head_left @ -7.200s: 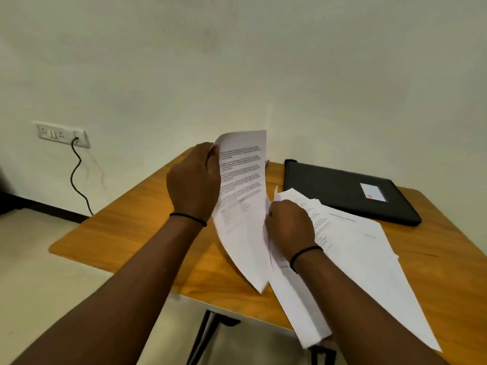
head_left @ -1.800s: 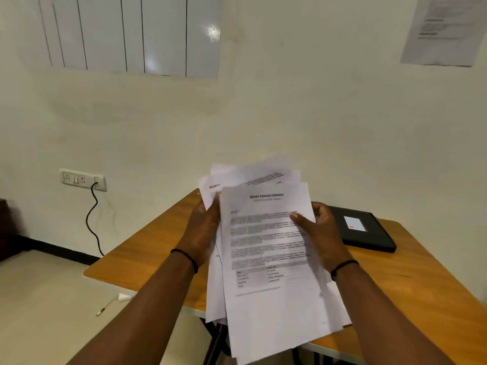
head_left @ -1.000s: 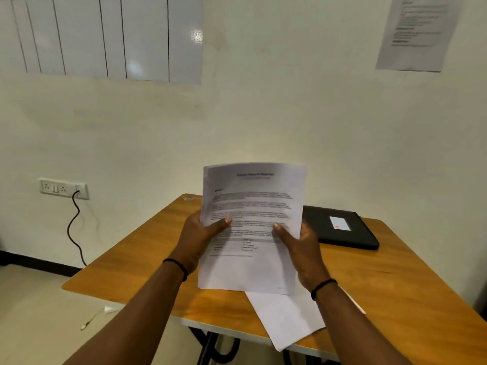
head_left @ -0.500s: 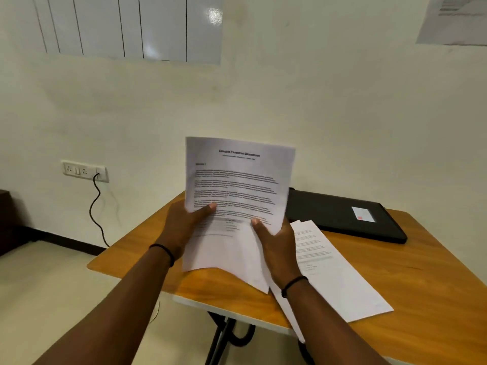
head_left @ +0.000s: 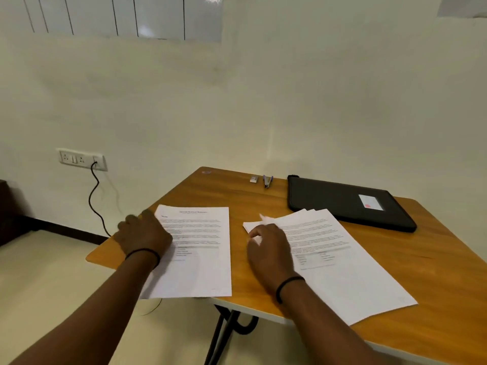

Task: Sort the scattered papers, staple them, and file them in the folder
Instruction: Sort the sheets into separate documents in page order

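Head view showed two stacks of paper on the table (head_left: 263,204): a squared left stack (head_left: 200,248) and a fanned right stack (head_left: 332,256). The left hand (head_left: 143,234) rested on the left stack's edge, fingers loosely curled, its grip hard to judge. The right hand (head_left: 268,248) lay on the right stack's corner; blur hid whether it pinched a sheet. Sorting looked partly done. The stapler (head_left: 267,181) and closed folder (head_left: 345,204) sat untouched at the far edge, so stapling and filing remained.

right hand (head_left: 267,248): blurred | stapler (head_left: 267,181): tiny (indistinct) | wall sheet (head_left: 461,6): cropped
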